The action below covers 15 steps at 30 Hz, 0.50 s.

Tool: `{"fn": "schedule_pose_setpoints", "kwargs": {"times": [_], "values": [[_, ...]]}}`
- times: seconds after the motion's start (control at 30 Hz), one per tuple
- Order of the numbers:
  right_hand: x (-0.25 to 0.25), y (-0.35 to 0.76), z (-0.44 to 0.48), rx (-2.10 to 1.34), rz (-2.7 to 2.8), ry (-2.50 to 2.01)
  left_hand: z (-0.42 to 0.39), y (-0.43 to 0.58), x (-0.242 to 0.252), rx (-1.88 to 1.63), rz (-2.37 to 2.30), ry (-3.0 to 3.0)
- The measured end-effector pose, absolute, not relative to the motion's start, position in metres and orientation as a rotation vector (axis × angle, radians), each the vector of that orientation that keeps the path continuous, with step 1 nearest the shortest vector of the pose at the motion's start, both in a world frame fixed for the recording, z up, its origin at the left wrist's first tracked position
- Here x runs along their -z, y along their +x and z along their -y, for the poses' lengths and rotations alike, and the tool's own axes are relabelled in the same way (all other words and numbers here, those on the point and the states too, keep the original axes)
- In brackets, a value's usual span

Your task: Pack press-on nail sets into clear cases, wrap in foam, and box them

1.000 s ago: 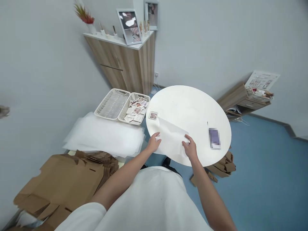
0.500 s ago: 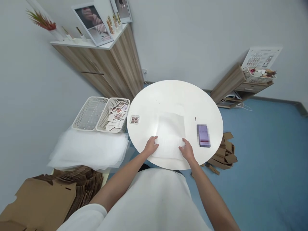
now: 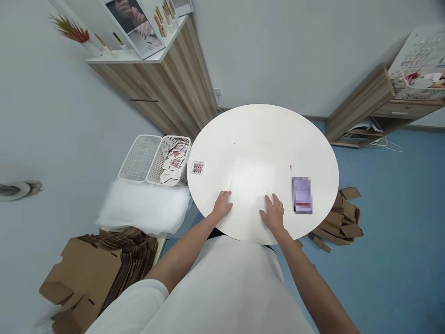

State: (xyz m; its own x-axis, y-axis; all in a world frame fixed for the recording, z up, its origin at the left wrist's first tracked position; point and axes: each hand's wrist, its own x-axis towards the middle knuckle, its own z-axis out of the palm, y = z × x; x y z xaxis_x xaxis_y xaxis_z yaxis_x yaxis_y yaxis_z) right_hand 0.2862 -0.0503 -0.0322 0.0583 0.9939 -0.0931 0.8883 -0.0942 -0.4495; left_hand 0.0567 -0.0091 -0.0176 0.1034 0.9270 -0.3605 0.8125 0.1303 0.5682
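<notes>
A thin whitish translucent sheet (image 3: 251,185) lies flat on the white oval table (image 3: 260,123), its edges faint against the top. My left hand (image 3: 222,206) rests at its left edge, thumb and index finger apart. At the right edge is my right hand (image 3: 273,214), fingers spread and lying on the sheet. Right of that hand lies a purple box-like item (image 3: 301,195), its surface blurred out. A small clear case of dark nail-shaped pieces (image 3: 198,167) sits near the table's left rim. One tiny dark object (image 3: 291,167) lies above the purple item.
Left of the table stand a basket of printed cards (image 3: 175,160) and a basket of clear plastic pieces (image 3: 141,157). Below them are a stack of translucent sheets (image 3: 146,206) and folded cardboard boxes (image 3: 86,264). More cardboard (image 3: 339,218) lies on the floor at right.
The sheet has settled flatter on the table. My right hand's fingers have spread out onto it from gripping its edge. The view has shifted slightly.
</notes>
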Motion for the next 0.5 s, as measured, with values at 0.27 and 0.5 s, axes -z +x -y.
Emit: {"fn": "schedule_pose_setpoints", "kwargs": {"times": [0.27,0.5], "values": [[0.029,0.271,0.057,-0.610,2.160,-1.949,0.027,0.058,0.005,-0.067,-1.644,1.934],[0.033,0.273,0.049,-0.580,2.192,-1.973,0.028,0.055,0.007,-0.015,-1.600,1.968]]}}
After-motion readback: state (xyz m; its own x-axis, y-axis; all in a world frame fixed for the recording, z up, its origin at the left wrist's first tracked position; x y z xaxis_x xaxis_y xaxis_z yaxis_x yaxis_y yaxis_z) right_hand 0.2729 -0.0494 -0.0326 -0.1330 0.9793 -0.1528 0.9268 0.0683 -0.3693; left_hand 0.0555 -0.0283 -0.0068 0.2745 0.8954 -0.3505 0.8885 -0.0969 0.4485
